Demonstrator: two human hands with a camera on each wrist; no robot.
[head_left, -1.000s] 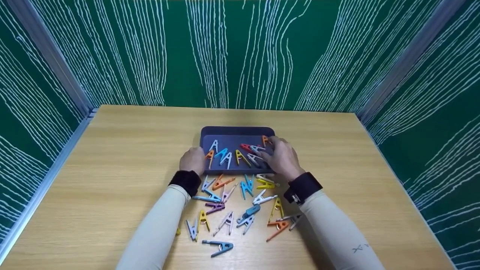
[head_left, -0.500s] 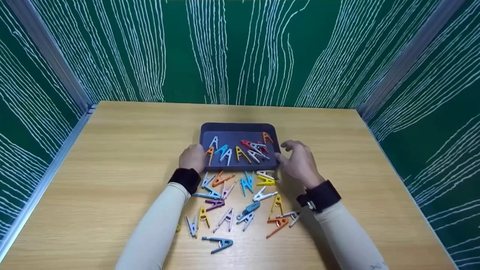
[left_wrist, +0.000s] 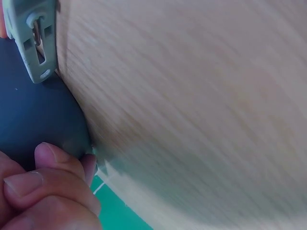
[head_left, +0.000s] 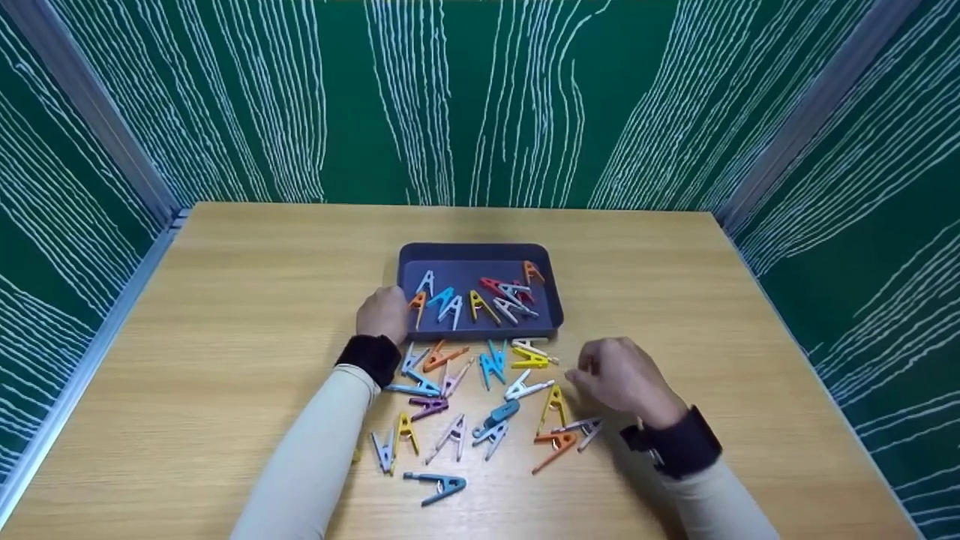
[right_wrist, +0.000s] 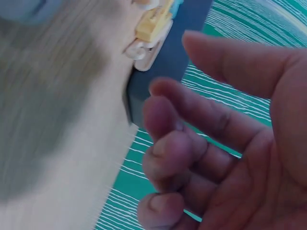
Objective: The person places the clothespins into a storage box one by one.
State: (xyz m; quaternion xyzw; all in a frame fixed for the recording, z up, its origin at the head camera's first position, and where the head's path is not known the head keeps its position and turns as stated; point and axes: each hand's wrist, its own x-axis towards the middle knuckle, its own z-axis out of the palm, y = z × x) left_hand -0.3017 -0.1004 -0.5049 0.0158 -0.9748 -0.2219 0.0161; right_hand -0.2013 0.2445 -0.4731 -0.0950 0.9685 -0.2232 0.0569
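A dark blue-grey tray (head_left: 480, 253) holds several plastic clothespins, among them a yellow clothespin (head_left: 484, 308) and an orange clothespin (head_left: 531, 272). My left hand (head_left: 382, 313) grips the tray's left edge near its front corner. In the left wrist view its fingers (left_wrist: 53, 184) curl at the tray's rim, close below a pale green clothespin (left_wrist: 36, 40). To the right of the clothespins spread before the tray, my right hand (head_left: 622, 375) is over the table, fingers loosely bent. The right wrist view shows a gap between thumb and fingers (right_wrist: 211, 112), with nothing held.
Several loose clothespins lie in front of the tray, including a white clothespin (head_left: 527, 385), a purple clothespin (head_left: 429, 406), a blue clothespin (head_left: 439, 484) and an orange clothespin (head_left: 556, 447). Green walls with white lines (head_left: 517, 105) enclose the wooden table (head_left: 262, 285).
My right hand has come out of the tray's right side, moving right and then back toward me. The left hand stays at the tray's left edge.
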